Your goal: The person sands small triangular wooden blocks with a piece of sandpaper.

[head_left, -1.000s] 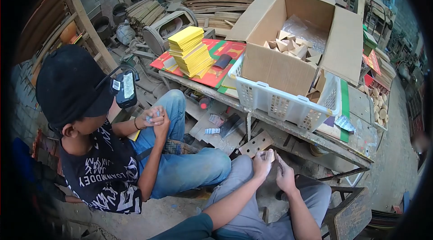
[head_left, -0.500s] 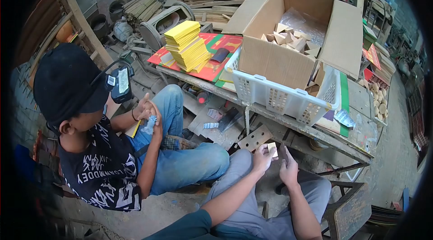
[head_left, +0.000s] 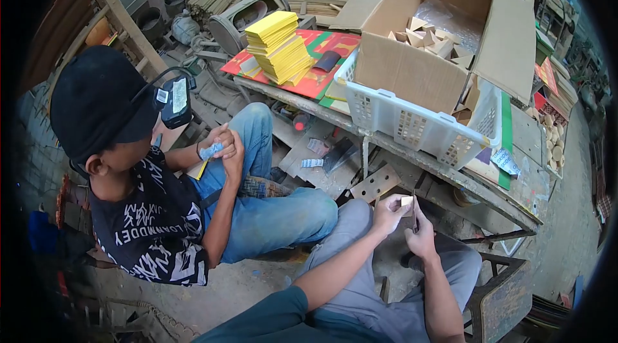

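Over my lap, my left hand (head_left: 389,215) pinches a small pale wooden block (head_left: 406,201) with its light end face turned up. Just right of it is my right hand (head_left: 420,235), fingers pointing up and pressed around a thin dark brown sheet (head_left: 414,199) seen nearly edge-on. The sheet stands right at the block's side; its exact kind cannot be told. Both hands are in front of the table's lower frame, above my grey trousers.
On the table, a cardboard box (head_left: 412,79) of wooden pieces sits in a white plastic basket (head_left: 418,125). Left of it are a stack of yellow pieces (head_left: 277,53) and a curled dark sheet (head_left: 327,61). A co-worker (head_left: 161,214) sits at my left, hands together.
My right hand has closed in on the block, bringing the dark sheet to its side. The co-worker's hands have come together around a blue cloth. The view has shifted slightly.
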Motion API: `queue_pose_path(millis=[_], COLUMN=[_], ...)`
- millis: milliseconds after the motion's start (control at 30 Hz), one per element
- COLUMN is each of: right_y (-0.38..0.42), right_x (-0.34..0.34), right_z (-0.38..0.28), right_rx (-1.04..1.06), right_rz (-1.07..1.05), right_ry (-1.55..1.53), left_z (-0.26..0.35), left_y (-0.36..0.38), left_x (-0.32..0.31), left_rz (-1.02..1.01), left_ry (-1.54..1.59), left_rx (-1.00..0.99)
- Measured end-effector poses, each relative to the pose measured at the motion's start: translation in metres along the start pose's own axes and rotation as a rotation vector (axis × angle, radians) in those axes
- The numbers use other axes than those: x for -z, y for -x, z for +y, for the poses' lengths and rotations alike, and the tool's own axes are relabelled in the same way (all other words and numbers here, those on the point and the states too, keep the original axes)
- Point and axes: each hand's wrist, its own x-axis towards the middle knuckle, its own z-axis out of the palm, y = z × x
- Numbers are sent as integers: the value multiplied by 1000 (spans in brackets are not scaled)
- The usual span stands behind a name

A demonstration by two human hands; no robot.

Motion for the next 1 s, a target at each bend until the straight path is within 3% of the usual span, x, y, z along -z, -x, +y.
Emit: queue_pose_path(millis=[67,167,200,267,300,367,467,533,567,633,767,833,933,1000], right_y=[0,-2,-7,-7,-10,-7,-6,-8,-7,-8,-3,-1,-3,0], right_x=[-2,1,-3,12,7,3,-2,-3,8,8,-15,-24,-27,-30], right_z=[0,4,15,28,33,38,29,22,44,24,8,1,-1,2], right_rx=[-8,-239,-117,-308,-210,-196,-215,-256,-276,-210,-47,49,-78,-81], right_rz=[-8,-65,3,-72,-33,-10,24,172,66,35,-14,-34,-2,-11], right_ry=[-43,-401,-494,-626,-628,-628,-681,-705,-678,-525,-218,7,-102,4], left_z=[-4,-4,4,14,11,4,-6,-7,-11,-10,-10,-31,-43,-38], left_y=[1,4,9,12,10,7,7,9,8,7,-3,-12,-14,-13], left_x=[-2,-3,-4,-8,-8,-9,-11,-13,-14,-17,-6,2,6,1], left_rz=[10,-50,-68,-64,-59,57,129,82,10,-45,238,246,233,200], left_ry=[41,-185,-291,-380,-376,-509,-536,-546,-405,-78,-344,-367,-370,-352], left_rx=[-13,-71,-26,-15,-8,-259,-345,-257,-161,-42,168,143,148,183])
